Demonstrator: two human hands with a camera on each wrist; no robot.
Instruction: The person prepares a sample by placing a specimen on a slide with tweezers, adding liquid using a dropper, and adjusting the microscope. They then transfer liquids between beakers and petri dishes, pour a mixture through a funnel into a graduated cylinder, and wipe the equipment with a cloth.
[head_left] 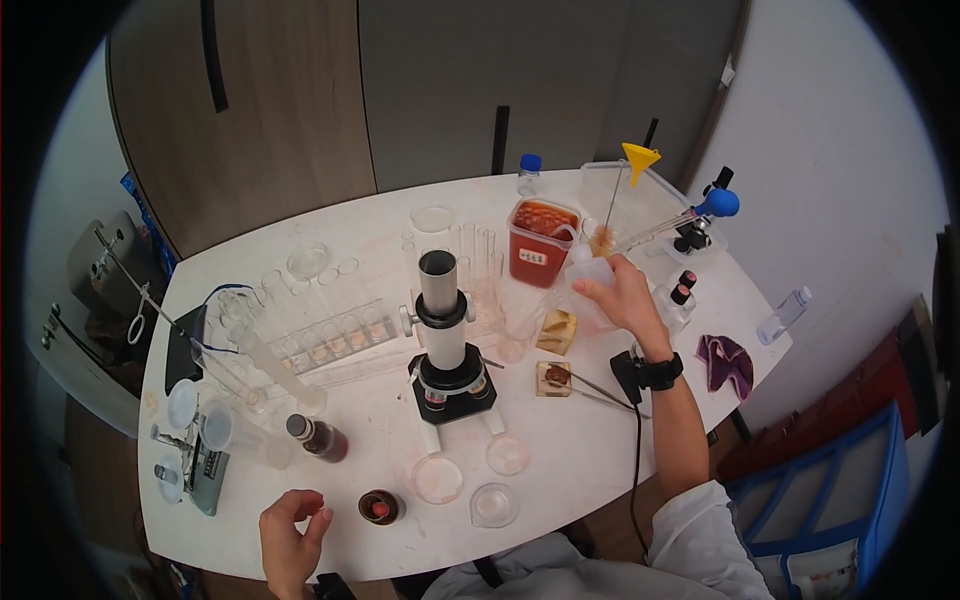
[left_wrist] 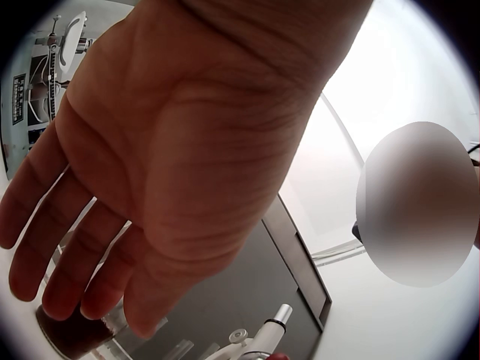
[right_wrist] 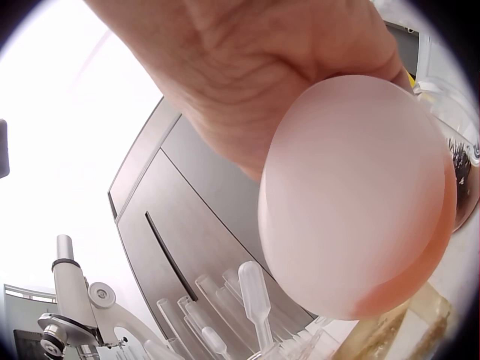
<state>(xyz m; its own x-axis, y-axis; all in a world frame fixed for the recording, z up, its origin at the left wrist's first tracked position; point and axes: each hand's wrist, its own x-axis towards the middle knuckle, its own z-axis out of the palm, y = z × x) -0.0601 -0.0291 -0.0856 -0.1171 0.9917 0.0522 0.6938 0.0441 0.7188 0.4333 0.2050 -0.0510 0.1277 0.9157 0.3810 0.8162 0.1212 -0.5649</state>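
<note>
we have right arm [head_left: 680, 435] stretched forward over table [head_left: 590, 460], right hand [head_left: 632, 295] wrapped round squeeze bottle [right_wrist: 352, 210] just beside red tub [head_left: 540, 242]. left hand [head_left: 292, 535] low near front edge, fingers loosely bent, idle beside brown jar [head_left: 380, 507]. we see bottle tilted, cap end away from us, long axis running forward, bent nozzle [head_left: 565, 230] turned left to tub. bottle smooth translucent plastic, rounded base; tub squarish, clear-walled; jar round, dark

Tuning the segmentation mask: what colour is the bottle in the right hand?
The bottle is translucent white; best seen in the right wrist view.
</note>
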